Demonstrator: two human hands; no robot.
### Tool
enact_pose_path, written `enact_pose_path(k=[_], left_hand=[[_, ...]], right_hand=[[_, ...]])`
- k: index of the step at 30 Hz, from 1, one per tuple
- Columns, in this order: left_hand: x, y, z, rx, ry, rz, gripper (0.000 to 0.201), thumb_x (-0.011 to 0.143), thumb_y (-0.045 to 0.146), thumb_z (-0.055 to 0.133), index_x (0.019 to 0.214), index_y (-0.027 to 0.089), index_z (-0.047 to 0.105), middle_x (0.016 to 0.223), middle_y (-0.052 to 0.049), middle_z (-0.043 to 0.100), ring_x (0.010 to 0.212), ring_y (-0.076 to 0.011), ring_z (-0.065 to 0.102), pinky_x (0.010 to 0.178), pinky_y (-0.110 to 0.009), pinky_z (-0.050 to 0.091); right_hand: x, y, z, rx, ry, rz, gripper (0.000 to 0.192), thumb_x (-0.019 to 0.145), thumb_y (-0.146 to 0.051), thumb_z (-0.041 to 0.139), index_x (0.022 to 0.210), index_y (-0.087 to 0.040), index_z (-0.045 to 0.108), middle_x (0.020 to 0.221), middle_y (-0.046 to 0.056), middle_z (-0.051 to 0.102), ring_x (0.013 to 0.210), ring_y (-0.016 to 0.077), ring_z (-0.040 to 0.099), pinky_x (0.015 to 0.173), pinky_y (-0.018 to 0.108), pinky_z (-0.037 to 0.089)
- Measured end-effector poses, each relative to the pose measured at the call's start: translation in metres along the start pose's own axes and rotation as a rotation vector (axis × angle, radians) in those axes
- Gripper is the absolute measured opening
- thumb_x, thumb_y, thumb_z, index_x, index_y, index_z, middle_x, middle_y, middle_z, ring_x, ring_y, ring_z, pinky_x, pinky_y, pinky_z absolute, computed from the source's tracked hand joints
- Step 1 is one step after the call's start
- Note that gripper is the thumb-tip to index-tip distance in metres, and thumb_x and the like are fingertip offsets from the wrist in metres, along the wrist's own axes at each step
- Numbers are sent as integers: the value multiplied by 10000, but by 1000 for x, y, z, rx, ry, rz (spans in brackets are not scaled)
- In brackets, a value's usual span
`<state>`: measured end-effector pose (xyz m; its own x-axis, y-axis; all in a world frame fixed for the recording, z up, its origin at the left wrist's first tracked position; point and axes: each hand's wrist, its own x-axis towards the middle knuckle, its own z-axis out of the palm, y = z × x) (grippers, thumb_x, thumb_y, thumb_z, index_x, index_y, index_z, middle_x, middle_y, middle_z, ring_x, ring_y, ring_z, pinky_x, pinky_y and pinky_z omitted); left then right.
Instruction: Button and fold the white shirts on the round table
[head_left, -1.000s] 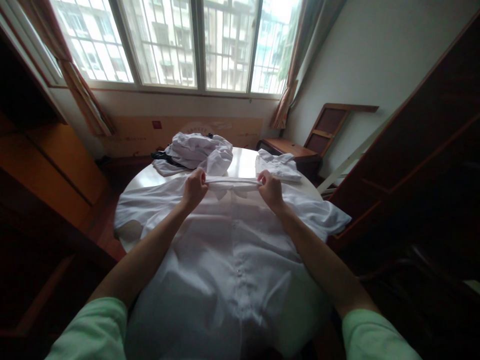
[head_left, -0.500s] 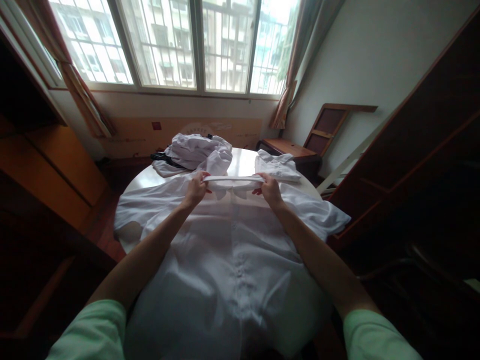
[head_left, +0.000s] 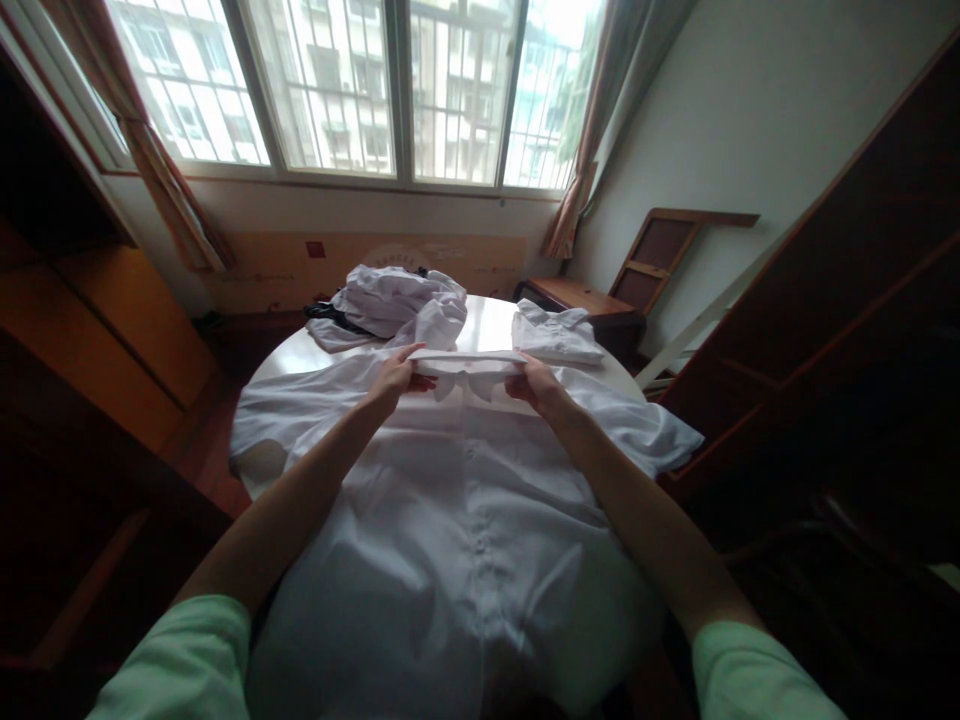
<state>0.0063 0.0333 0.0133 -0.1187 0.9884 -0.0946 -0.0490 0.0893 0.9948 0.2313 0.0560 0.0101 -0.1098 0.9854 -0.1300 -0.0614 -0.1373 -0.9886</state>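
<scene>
Pinching collar (head_left: 466, 362) of white shirt (head_left: 465, 520) spread on round table (head_left: 491, 325): left hand (head_left: 395, 376) and right hand (head_left: 534, 384) clamped on its 2 ends. Crumpled clothes pile (head_left: 394, 300) and folded shirt (head_left: 555, 335) just behind.

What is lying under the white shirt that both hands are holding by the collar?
The white shirt lies on a round table, whose bare top shows only beyond the collar. The shirt covers the rest, so anything beneath cannot be seen.
</scene>
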Motion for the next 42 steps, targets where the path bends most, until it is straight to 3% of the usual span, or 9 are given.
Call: enact_pose_path(k=[7, 14, 17, 22, 28, 32, 37, 39, 42], left_hand=[[1, -4, 5, -214, 31, 47, 362, 789, 44, 412, 1077, 156, 599, 871, -69, 630, 631, -116, 645, 593, -230, 558], [8, -10, 3, -281, 48, 127, 287, 762, 30, 399, 875, 118, 648, 846, -60, 628, 759, -106, 620, 739, -252, 553], [10, -9, 3, -292, 40, 112, 281, 753, 26, 410, 877, 108, 649, 841, -64, 633, 789, -116, 623, 777, -271, 547], [9, -6, 8, -450, 41, 120, 309, 742, 10, 435, 962, 117, 622, 896, -64, 645, 852, -114, 629, 856, -255, 520], [8, -6, 11, -457, 57, 107, 261, 719, 12, 443, 883, 107, 623, 830, -54, 640, 817, -113, 630, 857, -247, 513], [6, -7, 5, -462, -4, 113, 364, 660, 28, 466, 978, 97, 630, 839, -56, 649, 824, -123, 627, 860, -266, 508], [2, -7, -2, -523, -122, 105, 310, 752, 253, 497, 987, 118, 646, 913, -79, 661, 853, -160, 627, 814, -299, 525], [3, -8, -1, -538, -78, 70, 282, 780, 318, 527, 941, 125, 656, 908, -73, 661, 801, -136, 624, 752, -258, 528], [6, -13, 1, -508, 4, 62, 268, 713, 179, 623, 975, 129, 655, 852, -37, 662, 742, -93, 612, 710, -195, 509]], right_hand=[[-9, -5, 5, 116, -20, -58, 578, 835, -57, 289, 1383, -239, 312, 644, 3, 686, 606, 114, 673, 581, 208, 539], [-4, -2, 5, 184, -6, -163, 441, 694, -10, 396, 1039, -170, 620, 890, 44, 668, 765, 147, 669, 770, 335, 580], [-2, -2, 4, 147, -7, -208, 366, 670, -21, 425, 915, -168, 655, 900, 43, 661, 840, 159, 645, 800, 350, 572], [1, 0, 3, 138, -26, -307, 312, 699, -86, 486, 941, -188, 654, 1019, 32, 658, 972, 171, 610, 867, 361, 538], [7, 7, 2, 180, -16, -350, 172, 697, -159, 551, 848, -187, 628, 903, 33, 678, 927, 183, 627, 866, 379, 524], [3, 4, 0, 171, -18, -343, 173, 704, -181, 529, 850, -174, 622, 915, 44, 677, 920, 175, 628, 873, 355, 516], [0, 3, -5, 234, 25, -332, 243, 813, -356, 455, 840, -172, 612, 955, 59, 682, 946, 186, 615, 826, 357, 531], [2, 4, -5, 250, 61, -290, 240, 798, -391, 504, 805, -176, 609, 907, 52, 686, 907, 179, 623, 806, 343, 536], [3, 7, -2, 214, 81, -262, 134, 695, -268, 629, 798, -181, 625, 847, 17, 683, 855, 152, 631, 812, 306, 527]])
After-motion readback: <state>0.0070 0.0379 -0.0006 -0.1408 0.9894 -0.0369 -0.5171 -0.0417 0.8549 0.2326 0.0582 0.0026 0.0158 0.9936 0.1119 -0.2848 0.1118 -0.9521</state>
